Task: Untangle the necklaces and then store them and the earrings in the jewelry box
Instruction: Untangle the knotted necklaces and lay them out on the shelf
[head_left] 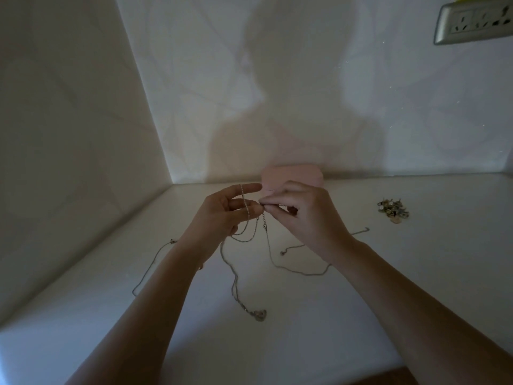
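Both hands are raised above the white counter (361,287), working on thin silver necklaces. My left hand (222,215) has a beaded chain (245,207) draped over its fingers and pinches it near the fingertips. My right hand (308,215) pinches the chain end right beside the left fingertips; a clasp (265,226) dangles below. Loose chain (236,282) trails down to a pendant (259,315) on the counter. Another chain (150,268) lies left of my left forearm. The pink jewelry box (291,176) stands shut behind my hands, against the wall. A pile of earrings (392,210) lies at the right.
Tiled walls close the counter at the back and left, meeting in a corner. A wall socket (472,22) sits high at the right. A further piece of chain (358,232) lies past my right wrist. The counter's front edge runs at bottom right.
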`<control>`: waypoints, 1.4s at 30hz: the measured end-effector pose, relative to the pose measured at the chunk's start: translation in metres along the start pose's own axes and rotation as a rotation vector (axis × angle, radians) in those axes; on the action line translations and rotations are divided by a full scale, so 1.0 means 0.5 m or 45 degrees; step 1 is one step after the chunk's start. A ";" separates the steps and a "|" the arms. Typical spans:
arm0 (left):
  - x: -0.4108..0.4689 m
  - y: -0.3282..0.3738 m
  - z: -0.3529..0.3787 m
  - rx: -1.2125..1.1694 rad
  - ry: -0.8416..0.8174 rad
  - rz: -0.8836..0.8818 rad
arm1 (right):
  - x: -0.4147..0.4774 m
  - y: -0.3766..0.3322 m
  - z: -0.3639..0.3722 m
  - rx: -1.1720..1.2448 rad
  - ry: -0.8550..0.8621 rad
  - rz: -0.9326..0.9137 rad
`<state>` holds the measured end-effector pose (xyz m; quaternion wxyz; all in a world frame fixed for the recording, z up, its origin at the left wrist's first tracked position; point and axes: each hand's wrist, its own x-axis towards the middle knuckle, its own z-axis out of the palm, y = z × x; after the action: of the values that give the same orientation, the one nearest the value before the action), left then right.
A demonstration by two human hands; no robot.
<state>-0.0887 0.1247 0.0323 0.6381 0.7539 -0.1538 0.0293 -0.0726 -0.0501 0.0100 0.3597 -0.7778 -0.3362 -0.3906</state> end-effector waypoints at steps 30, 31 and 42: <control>-0.002 0.002 0.017 0.148 0.070 0.080 | 0.007 -0.030 -0.004 0.756 -0.139 0.743; -0.003 0.002 0.020 0.148 0.063 0.073 | 0.008 -0.029 -0.003 0.769 -0.161 0.778; -0.003 0.001 0.017 0.015 -0.039 0.016 | 0.014 -0.019 0.010 1.301 -0.243 0.925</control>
<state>-0.0913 0.1168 0.0307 0.6311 0.7569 -0.1682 0.0226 -0.0753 -0.0391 0.0164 0.7637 -0.6038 -0.2253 0.0374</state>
